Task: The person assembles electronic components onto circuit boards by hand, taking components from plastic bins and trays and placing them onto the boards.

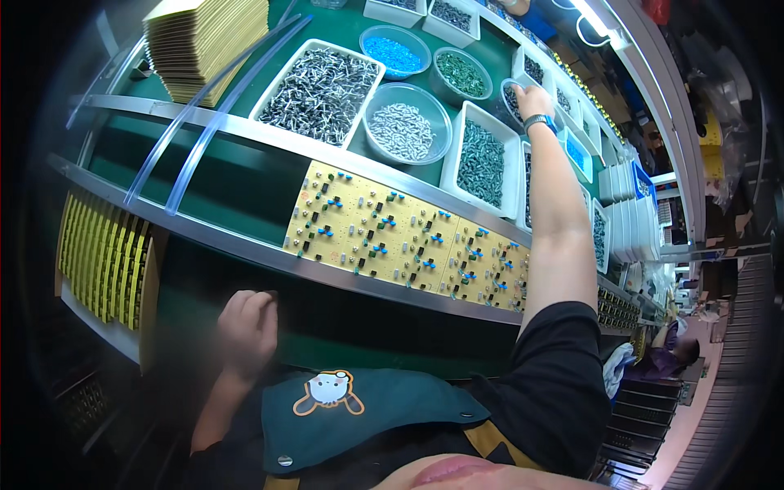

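My right hand (535, 103), with a watch (540, 121) on its wrist, reaches far out over a small round bowl (507, 96) of dark small parts. Its fingers are drawn together and point down into the bowl; what they pinch is hidden. Close to my body, my left hand (248, 328) hangs in front of the rail with curled fingers, and a tiny dark thing at the fingertips is too small to name. Between the hands, yellow circuit boards (366, 219) lie in a row along the metal rails, dotted with blue, black and green components.
Beyond the boards stand a white tray of metal-legged parts (320, 90), a bowl of pale grey parts (401, 132), a bowl of blue parts (393, 54) and a tray of green parts (482, 159). Stacked boards (200, 45) rise at far left; a rack of boards (102, 260) sits nearer.
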Motion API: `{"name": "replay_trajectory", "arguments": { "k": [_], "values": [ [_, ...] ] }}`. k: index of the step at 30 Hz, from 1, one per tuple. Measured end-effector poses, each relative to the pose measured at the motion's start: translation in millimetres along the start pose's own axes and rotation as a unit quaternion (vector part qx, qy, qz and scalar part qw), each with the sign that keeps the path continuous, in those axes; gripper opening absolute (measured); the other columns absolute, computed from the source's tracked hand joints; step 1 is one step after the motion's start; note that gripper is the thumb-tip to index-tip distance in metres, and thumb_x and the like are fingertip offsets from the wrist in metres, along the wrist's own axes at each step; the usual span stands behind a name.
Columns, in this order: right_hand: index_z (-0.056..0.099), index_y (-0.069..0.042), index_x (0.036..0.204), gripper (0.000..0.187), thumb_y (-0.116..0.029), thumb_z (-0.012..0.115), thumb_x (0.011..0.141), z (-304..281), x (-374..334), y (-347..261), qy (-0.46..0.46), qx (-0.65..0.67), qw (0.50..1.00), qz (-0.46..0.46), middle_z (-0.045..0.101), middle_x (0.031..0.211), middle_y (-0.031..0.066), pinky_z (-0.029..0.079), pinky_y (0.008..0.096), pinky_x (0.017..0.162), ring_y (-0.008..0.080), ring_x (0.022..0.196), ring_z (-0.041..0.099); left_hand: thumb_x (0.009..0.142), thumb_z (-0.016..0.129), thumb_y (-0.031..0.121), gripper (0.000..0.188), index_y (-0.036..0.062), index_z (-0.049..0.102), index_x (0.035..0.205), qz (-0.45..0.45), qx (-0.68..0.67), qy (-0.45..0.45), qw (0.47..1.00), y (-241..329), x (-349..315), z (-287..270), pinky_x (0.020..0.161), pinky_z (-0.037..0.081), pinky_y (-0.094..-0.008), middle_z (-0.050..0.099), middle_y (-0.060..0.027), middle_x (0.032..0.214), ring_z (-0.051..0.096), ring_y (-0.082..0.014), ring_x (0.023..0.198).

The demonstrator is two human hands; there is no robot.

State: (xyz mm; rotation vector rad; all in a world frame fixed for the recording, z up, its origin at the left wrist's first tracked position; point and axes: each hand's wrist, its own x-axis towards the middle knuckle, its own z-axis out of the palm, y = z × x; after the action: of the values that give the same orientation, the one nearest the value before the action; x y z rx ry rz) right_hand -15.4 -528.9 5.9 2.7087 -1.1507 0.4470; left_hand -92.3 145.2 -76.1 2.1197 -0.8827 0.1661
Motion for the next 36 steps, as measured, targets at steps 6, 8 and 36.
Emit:
{"name": "replay_trajectory", "arguments": {
  "k": [6,8,36],
  "values": [
    [0.065,-0.002,0.067,0.052,-0.044,0.069,0.098,-79.6,-92.4,-60.7,0.029,0.225,0.966,-0.127,0.055,0.057,0.0033,0.042,0.0364,0.057,0.0177,0.054,0.045,0.096,0.065,0.002,0.013,0.0011,0.069,0.109,-0.071,-0.132,-0.092,0.984,7.7,4.1,-10.3,0.069,0.053,-0.0332,0.071,-0.0106,0.094,0.066,-0.0230,0.079],
    [0.064,-0.005,0.067,0.039,-0.026,0.073,0.098,-111.4,-171.8,-111.6,-0.023,0.337,0.915,-0.219,0.050,0.057,0.0000,0.036,0.0316,0.052,0.0129,0.051,0.039,0.102,0.059,0.009,0.016,0.0003,0.069,0.112,-0.235,-0.356,-0.155,0.891,19.1,2.7,-9.9,0.072,0.055,-0.0324,0.072,-0.0119,0.096,0.068,-0.0239,0.082],
    [0.058,-0.007,0.091,0.031,-0.035,0.065,0.102,-139.1,-480.7,-156.1,-0.059,0.342,0.836,-0.425,0.052,0.065,0.0029,0.042,0.0300,0.045,0.0174,0.049,0.051,0.110,0.050,0.021,0.026,-0.0003,0.065,0.108,-0.560,-0.624,-0.290,0.460,81.1,-12.2,36.4,0.054,0.041,-0.0204,0.065,-0.0067,0.088,0.051,-0.0095,0.062]
  ]
}}
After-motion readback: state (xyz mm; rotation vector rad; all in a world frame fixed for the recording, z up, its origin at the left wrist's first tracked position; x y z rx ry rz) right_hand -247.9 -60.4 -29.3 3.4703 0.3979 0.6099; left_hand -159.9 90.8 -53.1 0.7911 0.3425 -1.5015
